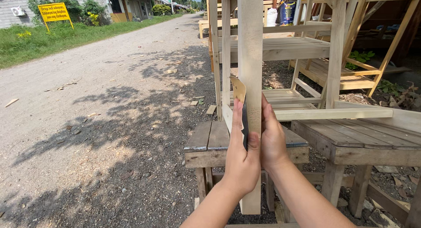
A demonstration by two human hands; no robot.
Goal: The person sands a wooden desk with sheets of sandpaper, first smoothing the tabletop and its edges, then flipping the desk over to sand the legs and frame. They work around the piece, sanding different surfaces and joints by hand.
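A tall upright post of pale wood (pixel 250 48) stands right in front of me, part of an unfinished wooden frame. My left hand (pixel 240 160) presses a folded sheet of sandpaper (pixel 239 88) flat against the post's left face; the sheet's tan top corner sticks up above my fingertips and its dark side shows by my thumb. My right hand (pixel 272 140) wraps around the right side of the same post at the same height, fingers pointing up.
A low weathered wooden bench (pixel 210 142) sits behind the post. More slatted wooden furniture frames (pixel 307 48) stand to the right. A gravel road (pixel 109 88) runs off to the left past grass and a yellow sign (pixel 53 12).
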